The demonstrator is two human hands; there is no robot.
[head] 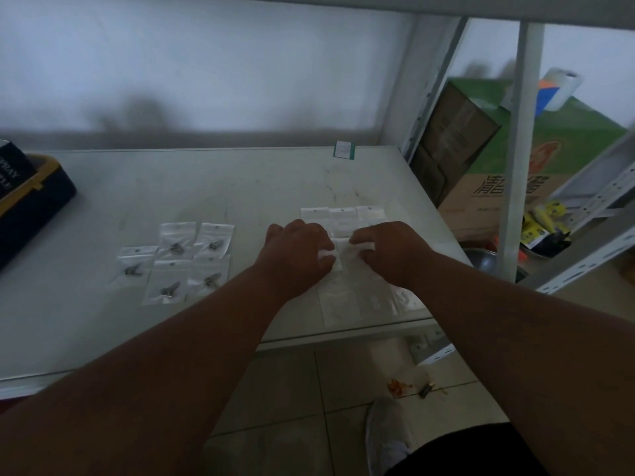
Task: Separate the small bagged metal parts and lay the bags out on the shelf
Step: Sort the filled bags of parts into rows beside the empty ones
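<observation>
Nearest, two bare forearms reach over the front edge of the shelf [103, 207], a smooth pale sheet-metal board with a thin lip and faint scuffs toward its back. Below that edge lie glossy floor tiles, a grey shoe [386, 438] and some small litter.

Both hands work on a connected sheet of bags [347, 290] – thin, clear, rectangular plastic pouches joined side by side in rows, lying flat near the shelf's right front corner. The left hand [295, 255] is curled, its fingers pinching the plastic at a seam; the right hand [388, 252] is likewise bent, thumb and fingertips nipping the film just beside the left. The two grips nearly touch. Whether these pouches hold parts is hard to tell; the film is too pale.

To the left, well apart from the hands, five separated bags [185, 262] lie in a loose cluster, edges touching or slightly overlapping, each with a small dark metal part inside. Open bare surface stretches left of them and behind – up to the back wall.

Far left sits a dark case with yellow trim [31, 207]. At the back edge stands a small green-edged tag [344, 150]. Beyond the right upright, cardboard boxes [481, 159] fill the neighbouring bay.
</observation>
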